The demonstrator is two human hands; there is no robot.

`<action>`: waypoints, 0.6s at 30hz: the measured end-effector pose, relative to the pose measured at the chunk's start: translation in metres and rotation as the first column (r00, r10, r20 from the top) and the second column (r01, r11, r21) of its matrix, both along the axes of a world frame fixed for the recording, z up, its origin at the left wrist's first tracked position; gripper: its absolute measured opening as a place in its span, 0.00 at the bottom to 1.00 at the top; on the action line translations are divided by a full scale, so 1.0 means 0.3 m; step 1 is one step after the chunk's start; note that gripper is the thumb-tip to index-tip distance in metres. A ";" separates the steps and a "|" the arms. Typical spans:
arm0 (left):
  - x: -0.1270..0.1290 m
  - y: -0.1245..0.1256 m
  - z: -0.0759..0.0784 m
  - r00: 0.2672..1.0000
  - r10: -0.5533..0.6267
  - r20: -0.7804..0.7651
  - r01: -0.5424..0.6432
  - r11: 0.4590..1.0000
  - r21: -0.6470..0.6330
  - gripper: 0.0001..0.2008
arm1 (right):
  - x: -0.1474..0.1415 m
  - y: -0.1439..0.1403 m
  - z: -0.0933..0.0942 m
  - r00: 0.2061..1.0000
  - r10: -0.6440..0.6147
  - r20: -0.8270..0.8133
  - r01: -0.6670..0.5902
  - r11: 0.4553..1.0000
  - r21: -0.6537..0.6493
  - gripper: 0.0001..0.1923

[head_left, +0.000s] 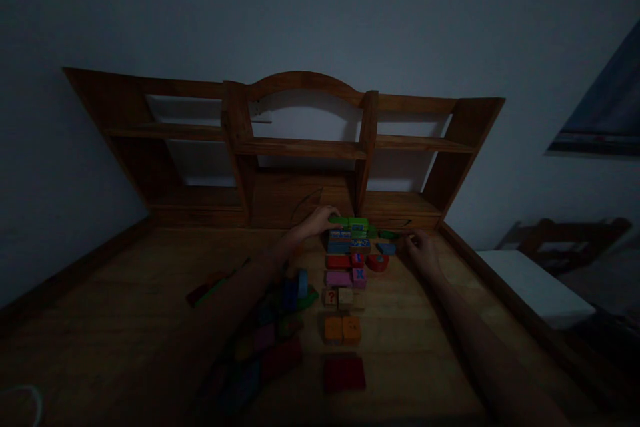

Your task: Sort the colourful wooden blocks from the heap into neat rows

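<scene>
Nearest on the wooden desk lies a dark red block, then a pair of orange blocks, then tan blocks, one marked with a red question mark. Beyond come pink blocks, a red block and blue printed blocks whose print is too dim to read. At the far end the left hand closes its fingers on a green block topping the row, just before the shelf unit. The right hand rests on the desk beside a blue piece; whether it grips anything I cannot tell. Loose blocks lie under the left forearm. Bare wood stretches left; the desk's raised edge runs near the right arm.
</scene>
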State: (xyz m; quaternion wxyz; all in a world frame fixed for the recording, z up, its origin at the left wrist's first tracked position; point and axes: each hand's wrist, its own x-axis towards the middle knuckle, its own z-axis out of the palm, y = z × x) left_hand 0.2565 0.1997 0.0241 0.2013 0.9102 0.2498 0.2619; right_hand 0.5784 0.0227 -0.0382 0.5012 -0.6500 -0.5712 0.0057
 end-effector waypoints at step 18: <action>-0.560 -0.086 0.099 0.984 0.168 0.062 -0.162 0.982 -0.093 0.23 | 0.001 -0.022 0.009 0.999 -0.014 0.032 0.016 0.998 -0.066 0.18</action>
